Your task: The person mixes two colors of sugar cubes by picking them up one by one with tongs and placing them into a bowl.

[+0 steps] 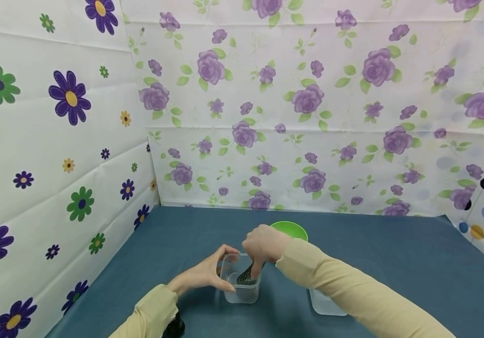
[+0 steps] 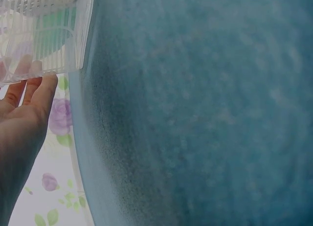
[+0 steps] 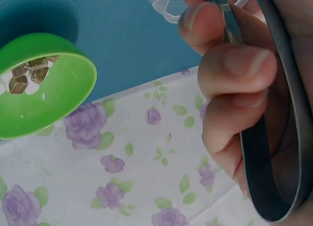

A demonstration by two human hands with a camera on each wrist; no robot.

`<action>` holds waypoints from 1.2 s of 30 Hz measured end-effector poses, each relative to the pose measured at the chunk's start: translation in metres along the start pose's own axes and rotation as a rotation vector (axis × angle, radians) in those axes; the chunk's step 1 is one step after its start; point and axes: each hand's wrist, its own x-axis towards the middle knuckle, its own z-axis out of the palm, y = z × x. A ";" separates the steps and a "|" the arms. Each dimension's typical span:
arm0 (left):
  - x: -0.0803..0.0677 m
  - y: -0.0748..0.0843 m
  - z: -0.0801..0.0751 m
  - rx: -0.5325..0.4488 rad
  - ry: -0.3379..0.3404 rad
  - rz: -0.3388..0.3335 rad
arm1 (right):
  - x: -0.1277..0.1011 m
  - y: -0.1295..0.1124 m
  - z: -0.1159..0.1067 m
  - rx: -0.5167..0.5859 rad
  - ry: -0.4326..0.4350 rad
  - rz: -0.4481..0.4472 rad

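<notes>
A clear plastic container (image 1: 242,295) stands on the table in the head view. My left hand (image 1: 201,276) holds it by its side, thumb on the near wall and fingers on the far one. My right hand (image 1: 267,243) reaches over the container and grips metal tongs (image 3: 259,182), whose bent end shows in the right wrist view. The dark perforated head of the tongs (image 1: 246,277) is inside the container. Whether anything lies between the tong heads is hidden. In the left wrist view, fingers touch the ribbed container (image 2: 54,40).
Behind my right hand sits a green bowl (image 1: 288,228), with several brown cubes (image 3: 18,84) and white pieces in it. Another clear plastic container (image 1: 326,305) lies partly under my right forearm. Flowered sheets (image 1: 267,112) rise behind the blue table (image 1: 199,225).
</notes>
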 end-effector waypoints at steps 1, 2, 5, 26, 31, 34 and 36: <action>0.000 0.000 0.000 0.001 0.000 0.000 | 0.000 -0.001 0.001 -0.003 0.005 -0.003; 0.000 -0.001 0.000 0.002 0.000 -0.001 | -0.001 -0.002 0.002 -0.008 0.014 -0.007; 0.000 -0.002 0.000 -0.005 -0.002 -0.006 | -0.002 -0.004 0.004 -0.008 0.041 -0.013; 0.000 0.000 0.002 0.000 0.013 -0.029 | -0.021 0.043 0.023 0.366 0.254 -0.221; -0.001 0.001 0.001 -0.004 0.022 -0.037 | -0.027 0.048 0.025 0.478 0.243 -0.205; 0.000 0.001 0.001 0.000 0.027 -0.037 | -0.030 0.051 0.026 0.521 0.240 -0.202; 0.000 0.002 0.002 0.006 0.029 -0.037 | -0.031 0.053 0.028 0.548 0.238 -0.200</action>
